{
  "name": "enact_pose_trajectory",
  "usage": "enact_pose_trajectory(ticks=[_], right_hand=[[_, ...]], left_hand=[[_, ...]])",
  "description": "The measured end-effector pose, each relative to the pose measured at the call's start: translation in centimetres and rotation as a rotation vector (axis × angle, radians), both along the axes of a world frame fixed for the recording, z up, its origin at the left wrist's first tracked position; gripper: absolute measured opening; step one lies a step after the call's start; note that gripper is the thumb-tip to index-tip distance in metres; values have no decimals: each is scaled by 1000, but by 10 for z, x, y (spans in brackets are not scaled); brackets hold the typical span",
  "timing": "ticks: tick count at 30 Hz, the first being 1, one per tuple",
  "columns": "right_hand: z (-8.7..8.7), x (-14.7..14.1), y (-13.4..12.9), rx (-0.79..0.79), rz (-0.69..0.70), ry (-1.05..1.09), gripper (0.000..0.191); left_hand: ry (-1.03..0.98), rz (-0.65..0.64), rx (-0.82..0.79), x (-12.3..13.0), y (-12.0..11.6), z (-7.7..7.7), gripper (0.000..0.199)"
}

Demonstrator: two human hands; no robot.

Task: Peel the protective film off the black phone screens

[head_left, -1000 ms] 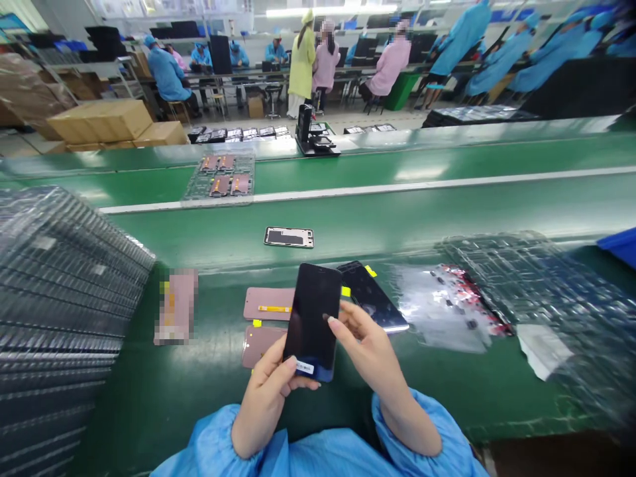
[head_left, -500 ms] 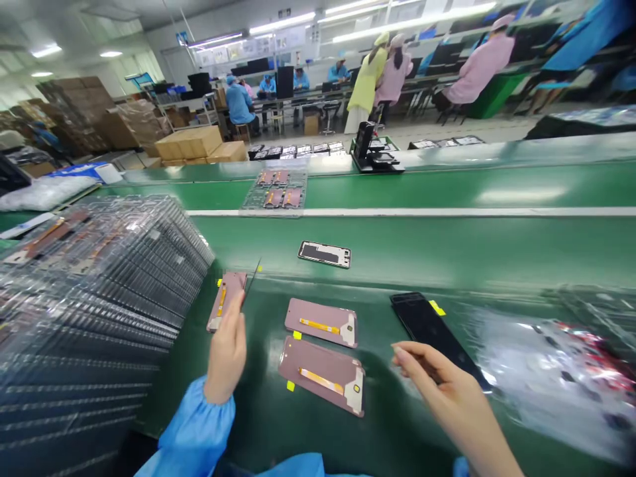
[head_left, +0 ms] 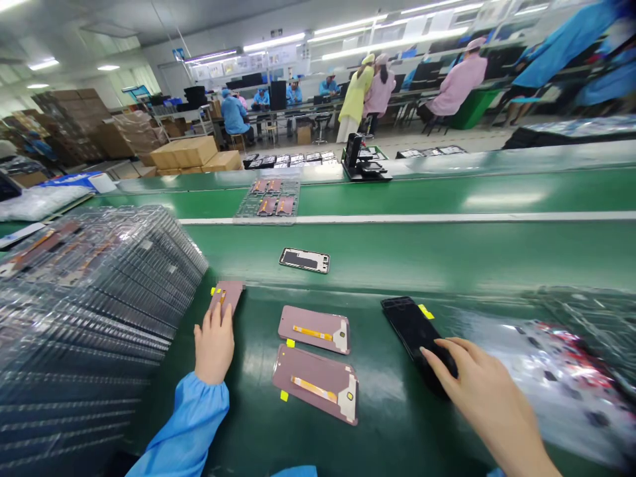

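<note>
My left hand [head_left: 213, 344] lies on the near end of a pink-backed phone display panel [head_left: 226, 295], with yellow tabs showing at the panel's far corner. My right hand [head_left: 477, 384] covers part of a black phone display panel [head_left: 405, 328] with a yellow tab on its far edge. Whether its fingers grip that panel, I cannot tell. Between my hands lie two more pink-backed panels [head_left: 314, 329] [head_left: 315, 384], each with a yellow-orange strip. Beyond them, on the green belt, is a metal phone frame [head_left: 304, 260].
A tall stack of clear plastic trays [head_left: 84, 311] rises at the left, and a crinkled plastic sheet [head_left: 561, 371] lies at the right. A tray of panels [head_left: 267, 199] sits on the far belt. Co-workers in blue and pink smocks sit at benches beyond.
My left hand has come down onto the pink-backed panel at the left. My right hand has moved onto the black panel. The view has shifted slightly.
</note>
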State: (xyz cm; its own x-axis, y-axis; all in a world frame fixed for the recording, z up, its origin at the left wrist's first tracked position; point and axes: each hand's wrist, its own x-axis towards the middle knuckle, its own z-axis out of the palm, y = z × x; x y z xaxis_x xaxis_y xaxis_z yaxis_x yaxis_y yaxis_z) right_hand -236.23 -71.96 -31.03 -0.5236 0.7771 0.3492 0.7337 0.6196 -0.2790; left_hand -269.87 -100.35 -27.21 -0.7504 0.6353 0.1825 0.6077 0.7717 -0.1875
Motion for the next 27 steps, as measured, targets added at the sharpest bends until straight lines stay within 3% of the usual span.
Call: enact_pose_trajectory(ticks=[4, 8, 11, 14, 17, 21, 24, 27], right_hand=[[-24, 0, 10, 186, -22, -234, 64], [-31, -4, 10, 203, -32, -259, 62], [-29, -9, 10, 224, -50, -194, 60], [-23, -16, 8, 235, -31, -109, 56], [-13, -31, -4, 200, 98, -23, 49], [6, -68, -34, 111, 415, -31, 39], [17, -104, -54, 93, 629, -75, 47], [19, -136, -64, 134, 756, -87, 55]], left_hand=[[-8, -26, -28, 6, 5, -1, 51], [5, -107, -86, 0, 18, 19, 52], [-12, -222, -119, -15, 47, 39, 50], [-39, -312, -132, -38, 93, 50, 51], [-75, -318, -167, -65, 148, 47, 62], [-139, -218, -231, -99, 211, 32, 71], [-179, -165, -248, -115, 238, 21, 68], [-225, -168, -248, -124, 246, 15, 60]])
